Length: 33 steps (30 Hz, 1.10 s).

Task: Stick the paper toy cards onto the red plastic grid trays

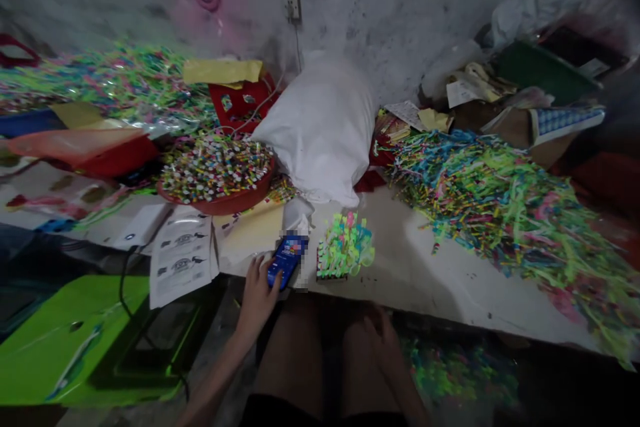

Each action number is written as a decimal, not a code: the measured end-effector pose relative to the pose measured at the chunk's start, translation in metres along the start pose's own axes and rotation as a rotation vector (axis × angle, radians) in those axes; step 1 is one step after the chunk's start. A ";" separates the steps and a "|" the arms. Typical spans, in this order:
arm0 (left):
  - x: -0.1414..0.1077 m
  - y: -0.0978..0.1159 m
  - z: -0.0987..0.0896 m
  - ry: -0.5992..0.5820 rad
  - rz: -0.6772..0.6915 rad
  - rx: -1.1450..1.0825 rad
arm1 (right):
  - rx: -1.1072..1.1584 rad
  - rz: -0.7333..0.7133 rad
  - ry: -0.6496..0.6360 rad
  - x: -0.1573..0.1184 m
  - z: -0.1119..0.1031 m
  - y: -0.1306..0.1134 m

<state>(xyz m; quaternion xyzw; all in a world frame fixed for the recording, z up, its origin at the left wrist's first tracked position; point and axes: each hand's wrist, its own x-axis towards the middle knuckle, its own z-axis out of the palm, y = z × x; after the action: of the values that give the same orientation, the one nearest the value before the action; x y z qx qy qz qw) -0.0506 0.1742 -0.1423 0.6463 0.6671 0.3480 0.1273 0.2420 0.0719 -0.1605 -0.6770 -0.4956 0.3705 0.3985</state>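
Note:
My left hand [261,290] is at the table's front edge, closed around the lower left side of a smartphone [290,255] with a lit blue screen. Its thumb lies across the bottom of the screen. Just right of the phone stands a small block of green, yellow and pink plastic pieces [346,247], packed close together in rows. Below the table edge, my right hand [381,333] rests on my right thigh with its fingers curled in. It is dim there, and I see nothing in that hand.
A white sack [333,127] stands mid-table against the wall. Left of it, a red basin [220,203] holds many small coloured pieces. Heaped plastic strips [505,207] cover the right side. Printed sheets [183,260] overhang the front edge above a green plastic stool [55,340].

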 end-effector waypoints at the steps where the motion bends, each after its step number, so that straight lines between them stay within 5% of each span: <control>1: 0.012 0.003 -0.002 -0.001 0.063 0.061 | -0.008 -0.028 0.006 0.010 0.002 -0.001; 3: 0.046 0.010 -0.004 -0.004 0.138 0.190 | -0.015 -0.085 0.009 0.025 0.009 -0.007; 5: 0.087 0.016 -0.001 -0.130 0.174 0.357 | -0.017 -0.119 -0.012 0.029 0.019 -0.015; 10: 0.154 0.011 0.029 -0.328 0.222 0.453 | -0.091 -0.074 -0.080 -0.005 0.039 -0.021; 19: 0.166 0.008 0.067 -0.381 0.312 0.580 | -0.199 -0.068 -0.064 -0.037 0.015 0.018; 33: 0.168 0.031 0.062 -0.490 0.284 0.592 | -0.040 -0.073 -0.094 -0.048 0.013 -0.015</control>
<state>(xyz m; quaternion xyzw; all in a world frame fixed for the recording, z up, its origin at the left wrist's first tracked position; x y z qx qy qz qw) -0.0103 0.3499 -0.1204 0.8043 0.5926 -0.0090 0.0417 0.2138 0.0305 -0.1473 -0.6481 -0.5454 0.3772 0.3744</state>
